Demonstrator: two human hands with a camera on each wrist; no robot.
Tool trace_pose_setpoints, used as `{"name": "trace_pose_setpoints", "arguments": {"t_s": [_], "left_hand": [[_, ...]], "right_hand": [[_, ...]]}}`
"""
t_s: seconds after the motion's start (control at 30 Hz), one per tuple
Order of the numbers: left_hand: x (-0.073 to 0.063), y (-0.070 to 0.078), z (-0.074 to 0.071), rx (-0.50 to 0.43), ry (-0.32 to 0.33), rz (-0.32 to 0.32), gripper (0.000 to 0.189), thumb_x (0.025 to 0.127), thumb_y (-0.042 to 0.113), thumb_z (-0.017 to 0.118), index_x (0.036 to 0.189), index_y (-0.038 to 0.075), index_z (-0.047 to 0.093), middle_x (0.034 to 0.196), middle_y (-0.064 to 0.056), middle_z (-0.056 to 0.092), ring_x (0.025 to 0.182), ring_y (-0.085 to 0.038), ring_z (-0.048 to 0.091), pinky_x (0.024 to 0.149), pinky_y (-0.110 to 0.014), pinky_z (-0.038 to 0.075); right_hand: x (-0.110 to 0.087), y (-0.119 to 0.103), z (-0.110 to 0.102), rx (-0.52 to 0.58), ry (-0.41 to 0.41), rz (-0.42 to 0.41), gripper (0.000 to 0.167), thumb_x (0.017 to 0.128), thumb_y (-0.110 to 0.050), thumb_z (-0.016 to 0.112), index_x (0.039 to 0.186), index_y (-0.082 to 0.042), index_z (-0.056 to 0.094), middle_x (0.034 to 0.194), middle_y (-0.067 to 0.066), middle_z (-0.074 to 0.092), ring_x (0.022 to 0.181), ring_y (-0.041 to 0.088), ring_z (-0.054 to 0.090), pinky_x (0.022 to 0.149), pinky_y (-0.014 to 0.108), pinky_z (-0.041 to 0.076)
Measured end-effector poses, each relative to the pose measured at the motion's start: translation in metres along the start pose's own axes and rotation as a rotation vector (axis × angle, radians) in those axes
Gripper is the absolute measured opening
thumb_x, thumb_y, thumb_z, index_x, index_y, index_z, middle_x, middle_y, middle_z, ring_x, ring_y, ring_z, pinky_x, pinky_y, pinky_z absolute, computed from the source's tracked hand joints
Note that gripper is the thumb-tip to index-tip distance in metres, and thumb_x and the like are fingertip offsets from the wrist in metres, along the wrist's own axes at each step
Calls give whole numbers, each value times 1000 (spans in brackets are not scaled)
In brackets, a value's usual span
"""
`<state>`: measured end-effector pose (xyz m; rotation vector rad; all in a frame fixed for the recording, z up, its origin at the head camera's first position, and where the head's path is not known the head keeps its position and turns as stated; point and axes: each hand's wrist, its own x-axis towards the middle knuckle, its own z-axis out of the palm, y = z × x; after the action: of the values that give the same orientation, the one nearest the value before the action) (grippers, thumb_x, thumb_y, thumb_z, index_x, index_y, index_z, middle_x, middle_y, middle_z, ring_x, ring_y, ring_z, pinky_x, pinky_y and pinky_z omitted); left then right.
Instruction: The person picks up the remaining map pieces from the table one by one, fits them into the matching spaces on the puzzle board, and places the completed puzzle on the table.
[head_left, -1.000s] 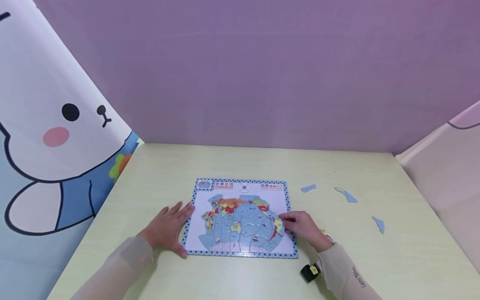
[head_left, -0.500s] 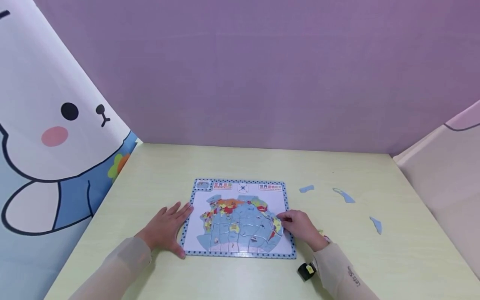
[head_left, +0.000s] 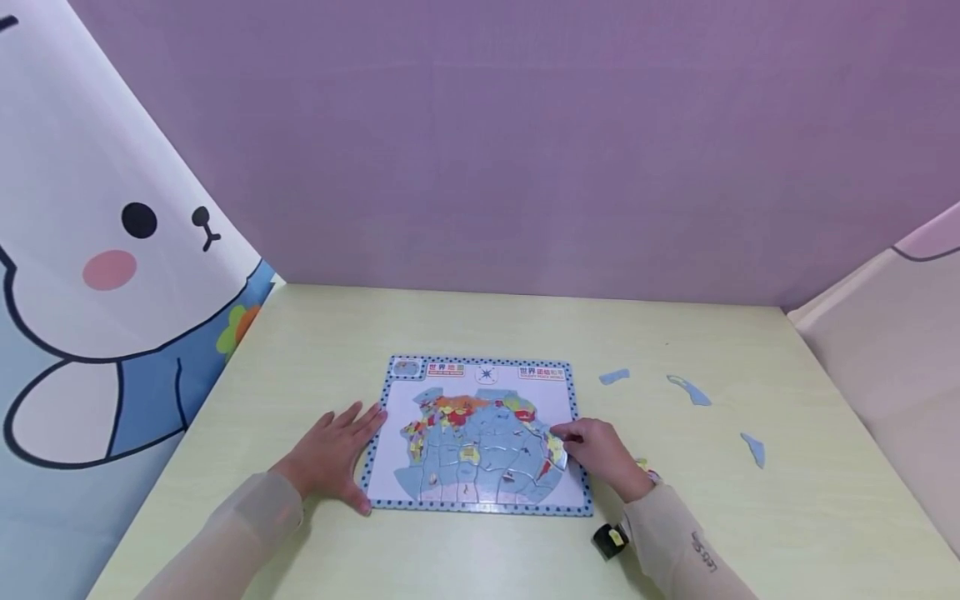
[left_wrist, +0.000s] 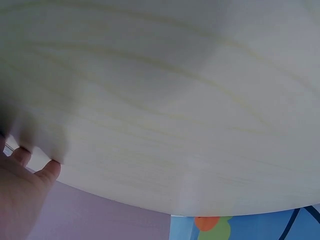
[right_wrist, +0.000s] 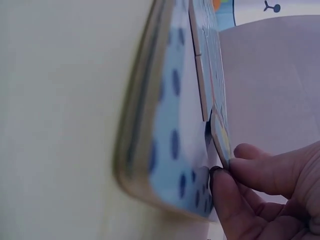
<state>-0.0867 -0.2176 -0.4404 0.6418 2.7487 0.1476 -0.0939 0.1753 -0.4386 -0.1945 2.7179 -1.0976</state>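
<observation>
A world map jigsaw board (head_left: pixel 555 396) with a blue dotted border lies flat on the table. Most of its blue, colourful map is made up of fitted pieces. At its left edge, my left hand (head_left: pixel 330 457) rests with fingers spread and thumb at the lower corner. My right hand (head_left: pixel 600 454) pinches a puzzle piece (head_left: pixel 557 452) with yellow land on it, at the map's right side. From the right wrist, that piece (right_wrist: pixel 221 137) looks tilted, its near edge raised off the board between thumb and finger. In the left wrist view, only some fingertips (left_wrist: pixel 49 171) show.
Three loose blue pieces lie right of the board: one small piece (head_left: pixel 615 377), a curved one (head_left: pixel 688 390) and a pointed one (head_left: pixel 753 450). Something colourful (head_left: pixel 643 464) is partly hidden behind the right wrist. A small black box (head_left: pixel 609 542) sits by the right sleeve.
The right hand has shifted slightly left over the map's edge, and the piece it pinches now looks more tilted. My left hand stays at the board's left edge.
</observation>
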Motion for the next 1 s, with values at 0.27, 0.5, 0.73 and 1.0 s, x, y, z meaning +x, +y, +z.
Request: {"name": "trace_pose_setpoints", "arguments": {"t_s": [0.27, 0.5, 0.73, 1.0], "left_hand": [[1, 1, 0, 0, -8, -6, 129, 51, 74, 76, 149, 5, 31, 155, -13, 27, 142, -41, 17, 107, -66, 18], [0, 1, 1, -3, -15, -12, 129, 51, 73, 77, 149, 5, 31, 156, -12, 27, 142, -41, 17, 107, -66, 18], [-1, 0, 2, -16, -5, -9, 129, 50, 73, 77, 149, 3, 31, 155, -14, 27, 142, -42, 17, 107, -67, 18], [1, 1, -1, -14, -14, -17, 129, 51, 74, 76, 149, 5, 30, 156, -13, 26, 142, -41, 16, 108, -66, 17]], "right_hand": [[-2, -3, 1, -50, 2, 5, 23, 86, 9, 62, 105, 1, 72, 105, 14, 68, 90, 22, 60, 77, 35, 52], [-3, -2, 1, -53, -6, 19, 24, 87, 8, 61, 108, 3, 70, 105, 15, 67, 86, 21, 58, 73, 32, 50], [-2, -1, 3, -57, 8, 8, 23, 87, 7, 62, 108, 2, 71, 106, 15, 67, 87, 21, 58, 74, 33, 49], [-2, -3, 3, -60, -3, 21, 25, 85, 1, 68, 109, -2, 71, 94, 6, 66, 78, 16, 54, 69, 29, 47]]}}
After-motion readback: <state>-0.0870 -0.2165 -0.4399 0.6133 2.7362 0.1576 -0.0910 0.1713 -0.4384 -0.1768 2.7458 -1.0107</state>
